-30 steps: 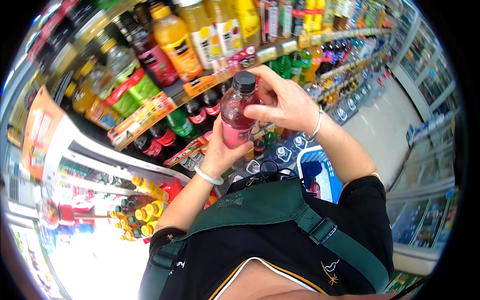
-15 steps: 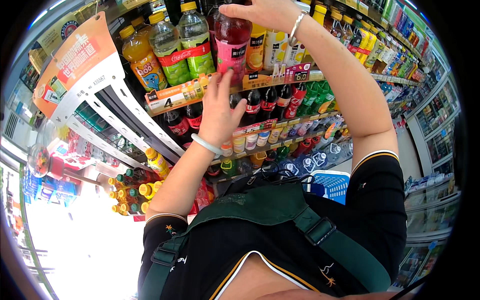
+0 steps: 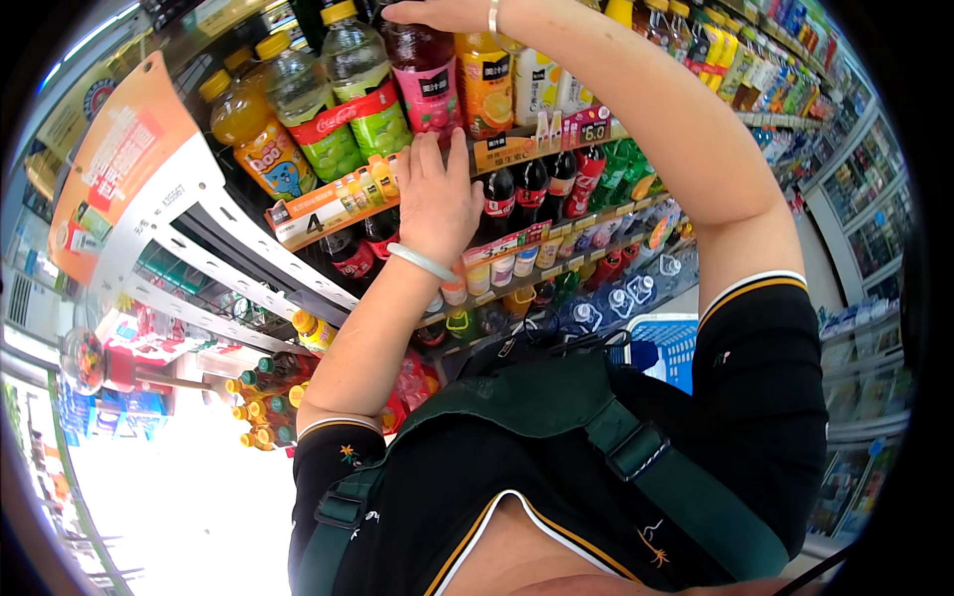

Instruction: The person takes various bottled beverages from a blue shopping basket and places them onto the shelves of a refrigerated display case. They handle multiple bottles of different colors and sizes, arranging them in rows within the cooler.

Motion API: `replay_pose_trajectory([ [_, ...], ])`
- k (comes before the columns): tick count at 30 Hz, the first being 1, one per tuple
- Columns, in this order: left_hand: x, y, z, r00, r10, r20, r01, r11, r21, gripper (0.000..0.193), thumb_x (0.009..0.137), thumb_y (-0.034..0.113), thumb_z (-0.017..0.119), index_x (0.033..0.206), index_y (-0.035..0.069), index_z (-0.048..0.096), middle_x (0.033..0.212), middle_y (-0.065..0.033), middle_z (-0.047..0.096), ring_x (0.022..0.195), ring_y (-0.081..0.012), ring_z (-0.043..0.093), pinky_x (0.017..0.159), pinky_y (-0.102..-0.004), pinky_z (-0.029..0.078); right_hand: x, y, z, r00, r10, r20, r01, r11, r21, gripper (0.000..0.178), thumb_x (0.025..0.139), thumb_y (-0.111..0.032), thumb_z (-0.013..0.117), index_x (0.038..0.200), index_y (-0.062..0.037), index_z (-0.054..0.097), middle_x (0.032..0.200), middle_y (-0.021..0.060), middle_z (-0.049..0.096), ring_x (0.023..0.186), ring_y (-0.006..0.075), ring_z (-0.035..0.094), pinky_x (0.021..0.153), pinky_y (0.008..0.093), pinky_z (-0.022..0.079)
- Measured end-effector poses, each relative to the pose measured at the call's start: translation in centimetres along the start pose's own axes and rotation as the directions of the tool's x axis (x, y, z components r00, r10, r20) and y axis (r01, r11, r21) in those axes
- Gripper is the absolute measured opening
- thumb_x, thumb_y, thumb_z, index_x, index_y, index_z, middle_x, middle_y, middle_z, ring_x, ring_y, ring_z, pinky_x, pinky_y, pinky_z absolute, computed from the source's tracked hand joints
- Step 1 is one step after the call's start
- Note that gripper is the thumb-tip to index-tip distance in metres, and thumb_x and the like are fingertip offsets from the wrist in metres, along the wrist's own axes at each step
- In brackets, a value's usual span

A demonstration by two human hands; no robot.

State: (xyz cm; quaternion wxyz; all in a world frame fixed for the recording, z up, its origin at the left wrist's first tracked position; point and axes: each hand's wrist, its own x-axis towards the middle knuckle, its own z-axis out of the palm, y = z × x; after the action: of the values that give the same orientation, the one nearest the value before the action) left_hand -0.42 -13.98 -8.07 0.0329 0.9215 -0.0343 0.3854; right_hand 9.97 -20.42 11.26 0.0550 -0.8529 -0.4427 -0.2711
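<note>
A bottle of dark red juice with a pink label (image 3: 429,87) stands upright in the top shelf row, its base behind the shelf's front edge. My right hand (image 3: 452,14) is closed at the top of this bottle, with part of the hand beyond the upper picture edge. Below, my left hand (image 3: 437,199) has its fingers stretched upward over the price strip (image 3: 338,204), fingertips at the bottle's base. Beside the red bottle are a green-labelled grape drink bottle (image 3: 373,94) on the left and an orange juice bottle (image 3: 485,87) on the right.
Cola bottles (image 3: 532,189) fill the shelf underneath, with small bottles and large jugs lower down. A blue basket (image 3: 671,348) is below on the right. On the left, a white shelf upright (image 3: 253,238) carries an orange hanging sign (image 3: 114,149).
The red juice bottle has gone from in front of the shelf edge back into the row. My right hand has stayed at its top; my left fingers remain near its base.
</note>
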Motion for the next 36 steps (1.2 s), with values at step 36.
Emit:
replay_pose_trajectory([
  [36,-15.6,10.2,13.1,0.275,0.535,0.799,0.042,0.823,-0.566,0.034,0.073,0.008,0.06,0.107,0.006,0.056,0.104,-0.0138,0.056,0.104,-0.0308,0.048,0.093,-0.0393,0.032,-79.7,-1.8,24.3,-0.652,0.344,0.675,-0.757,-0.333,-0.562,0.029,0.077,-0.018,0.054,0.098,-0.0012,0.062,0.104,0.0181,0.059,0.099,0.0293,0.057,0.083,0.0347,0.046],
])
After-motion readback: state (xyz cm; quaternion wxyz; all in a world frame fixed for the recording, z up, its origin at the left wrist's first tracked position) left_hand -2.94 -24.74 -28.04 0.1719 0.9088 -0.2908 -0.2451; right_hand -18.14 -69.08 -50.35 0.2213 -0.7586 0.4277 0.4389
